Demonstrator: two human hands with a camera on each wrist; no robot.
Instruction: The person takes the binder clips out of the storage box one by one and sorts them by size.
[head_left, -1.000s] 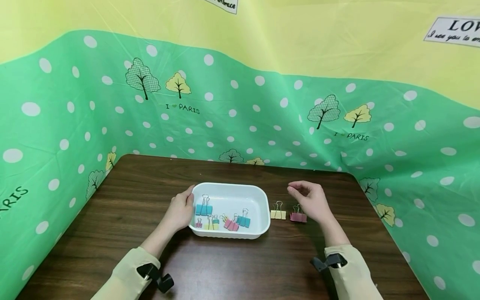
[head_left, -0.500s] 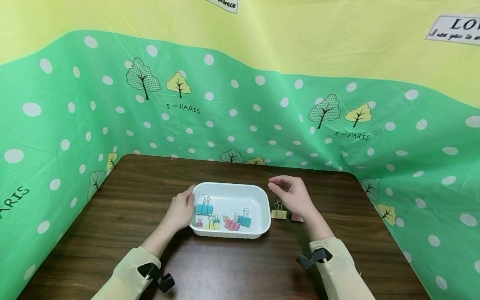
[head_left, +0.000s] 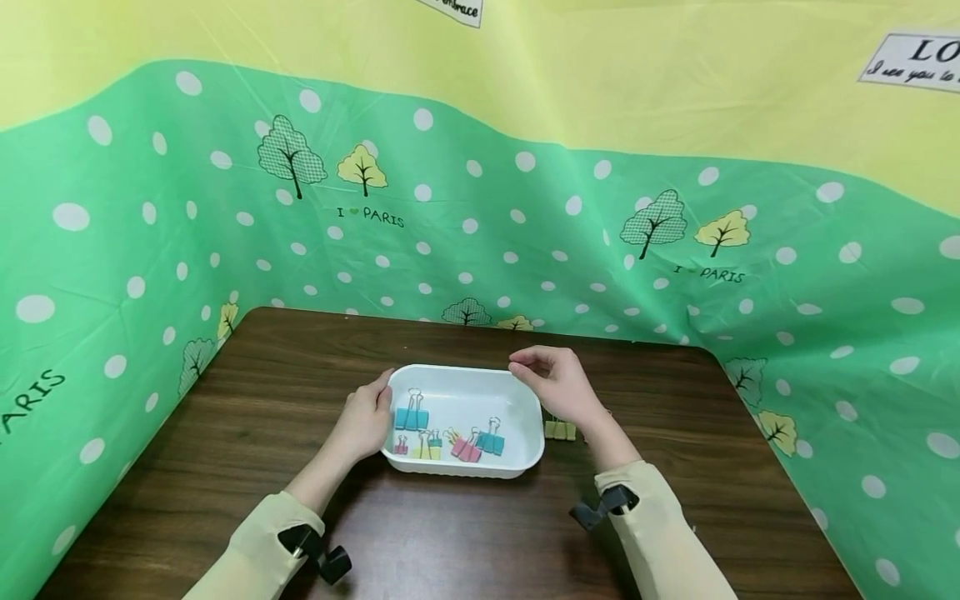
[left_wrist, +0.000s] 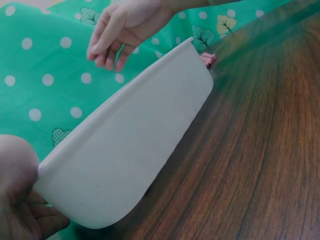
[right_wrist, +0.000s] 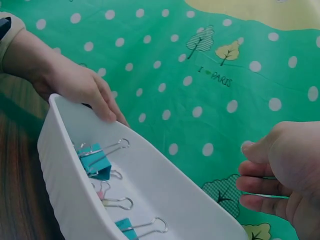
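Observation:
My left hand [head_left: 367,422] grips the left end of a white plastic tray [head_left: 457,468], thumb at the rim and fingers beneath. Inside lie several binder clips: a large blue one [head_left: 412,418], another blue one [head_left: 491,443], a pink one [head_left: 467,450], a yellow one [head_left: 429,452] and smaller ones. Over the tray's right far corner hovers my right hand [head_left: 561,385], fingers loosely bent, with nothing visible between them. On the table right of the tray stands a yellow binder clip [head_left: 560,430]. The right forearm mostly hides a dark pink clip, seen as a pink clip [left_wrist: 208,59] in the left wrist view.
The dark wooden table [head_left: 465,533] bears the tray near its middle. A green and yellow patterned curtain [head_left: 465,225] hangs behind the table and along both sides.
My right hand has moved left, from above the loose clips to the tray's right far corner. Its forearm now covers most of the dark pink clip. The left hand keeps its grip.

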